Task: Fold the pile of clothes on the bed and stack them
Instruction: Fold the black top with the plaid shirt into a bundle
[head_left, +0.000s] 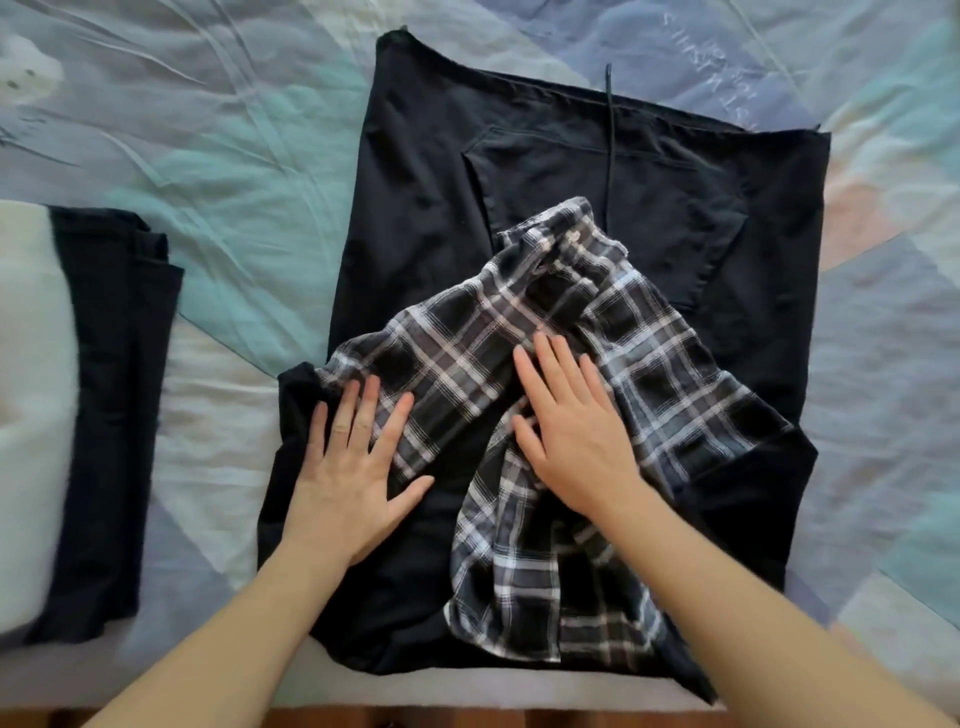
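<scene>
Head view, plaid shirt: the plaid shirt (545, 395) lies crumpled and unfolded on top of a large black garment (519, 171), which is spread flat on the bed (234, 171) in front of the person.
Head view, handling: the plaid cloth looks light, thin and limp; it will probably slump and wrinkle unless it is drawn taut and smoothed. It is not fragile, and is likely to slide a little over the black cloth beneath.
Head view, where to hold: the collar, near the top of the shirt, and the shoulder seams or side hems look like the best places to pinch, so the body can be pulled flat before folding.
Head view, left hand: the left hand (353, 467) lies flat with fingers straight and spread. Its fingertips rest on the shirt's left edge and its palm on the black garment, gripping nothing.
Head view, right hand: the right hand (571, 431) lies flat with fingers straight and close together, pressing on the middle of the shirt and holding nothing.
Head view, relation: the shirt sits directly under both hands, with its loose lower part trailing toward the person between the forearms.
Head view, stack: a folded dark garment (114, 405) lies well apart on the left, beside something white (31, 389) that is too blurred to identify.
Head view, progress: judging by this, the shirt and the black garment are not yet folded.
</scene>
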